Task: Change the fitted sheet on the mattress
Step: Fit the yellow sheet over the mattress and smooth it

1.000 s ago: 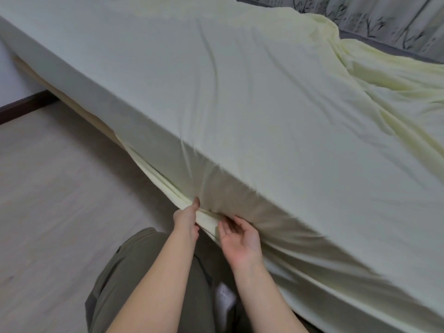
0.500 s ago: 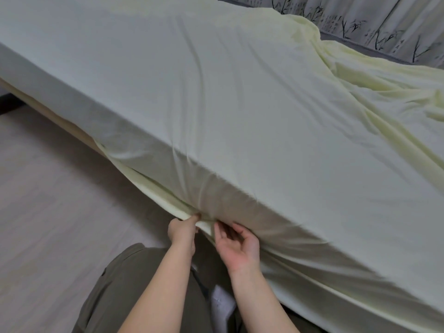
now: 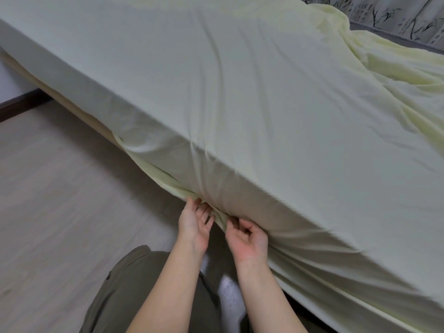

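A: Item one, left hand (image 3: 194, 228)?
B: Fingers fairly straight and spread, tips touching the sheet's lower hem at its 12 o'clock.
A: Item two, right hand (image 3: 248, 239)?
B: Just beside the left, at its 3 o'clock. Fingers curled, pinching the same hem.
A: Item three, fitted sheet (image 3: 240, 97)?
B: Pale yellow. Drawn over the mattress's top and near side, hem loose at the hands, bunched in folds toward 2 o'clock.
A: Remainder?
B: Tan bed base (image 3: 79, 109), 10 o'clock. Pale wood floor (image 3: 60, 200), 8 o'clock. Patterned curtain (image 3: 396, 15), 1 o'clock. Olive trousers (image 3: 125, 292), 6 o'clock.
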### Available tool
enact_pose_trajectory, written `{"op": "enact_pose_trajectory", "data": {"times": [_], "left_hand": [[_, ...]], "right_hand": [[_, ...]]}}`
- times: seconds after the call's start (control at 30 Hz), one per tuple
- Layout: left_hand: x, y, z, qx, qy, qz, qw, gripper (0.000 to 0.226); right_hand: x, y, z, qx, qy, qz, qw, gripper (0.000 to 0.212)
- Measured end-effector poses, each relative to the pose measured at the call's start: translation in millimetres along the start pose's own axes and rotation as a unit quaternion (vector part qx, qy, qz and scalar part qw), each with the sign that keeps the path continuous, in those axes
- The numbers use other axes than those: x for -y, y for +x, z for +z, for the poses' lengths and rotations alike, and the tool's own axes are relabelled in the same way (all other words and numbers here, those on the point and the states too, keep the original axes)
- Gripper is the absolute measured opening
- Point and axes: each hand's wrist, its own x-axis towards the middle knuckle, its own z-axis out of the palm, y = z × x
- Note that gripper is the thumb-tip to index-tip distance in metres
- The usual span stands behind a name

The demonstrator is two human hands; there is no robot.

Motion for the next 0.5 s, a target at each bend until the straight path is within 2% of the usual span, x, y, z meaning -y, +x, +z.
{"op": "enact_pose_trajectory", "data": {"times": [0.1, 0.27, 0.33, 0.43, 0.5], "left_hand": [[2, 2, 2, 0.017, 0.005, 0.001, 1.0, 0.069], [2, 12, 5, 0.039, -0.043, -0.014, 0.998, 0.075], [3, 16, 7, 0.054, -0.05, -0.017, 0.997, 0.074], [6, 25, 13, 0.079, -0.067, -0.017, 0.994, 0.068], [8, 32, 18, 0.079, -0.09, -0.023, 0.993, 0.067]], "right_hand": [[-5, 3, 2, -0.018, -0.026, 0.0, 0.999, 0.032], [-6, 6, 5, -0.026, -0.042, 0.025, 0.998, 0.035], [0, 8, 11, -0.017, -0.05, 0.034, 0.998, 0.045], [9, 10, 20, -0.007, -0.057, 0.045, 0.997, 0.073], [11, 10, 21, -0.013, -0.057, 0.035, 0.998, 0.072]]}}
